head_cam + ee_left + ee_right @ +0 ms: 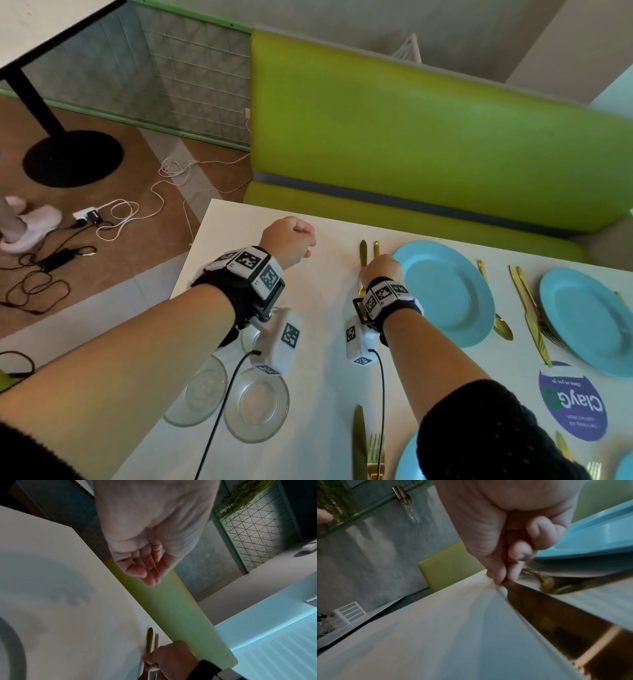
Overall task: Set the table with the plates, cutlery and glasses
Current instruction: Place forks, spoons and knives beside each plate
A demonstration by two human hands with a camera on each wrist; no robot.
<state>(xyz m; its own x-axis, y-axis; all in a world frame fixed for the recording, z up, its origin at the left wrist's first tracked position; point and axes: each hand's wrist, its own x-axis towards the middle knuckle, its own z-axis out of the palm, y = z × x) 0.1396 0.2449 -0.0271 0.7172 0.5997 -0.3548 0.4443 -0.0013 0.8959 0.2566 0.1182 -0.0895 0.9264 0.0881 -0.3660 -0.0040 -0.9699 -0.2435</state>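
My right hand (380, 269) pinches a gold knife (363, 251) that lies flat on the white table (318, 308), just left of a blue plate (445, 291). A gold fork (376, 247) lies between that knife and the plate. In the right wrist view, thumb and finger (500, 577) grip the knife (547, 615) at its handle, with the fork (547, 585) beside it under the plate's rim (590, 547). My left hand (291, 236) hovers above the table's far left corner, curled into a fist, and the left wrist view shows the hand (147, 572) holding nothing.
Two clear glasses (257, 404) (205, 390) stand near the left edge under my left forearm. A gold spoon (503, 325), another knife and fork pair (529, 315) and a second blue plate (589, 318) lie to the right. A green bench (411, 137) backs the table.
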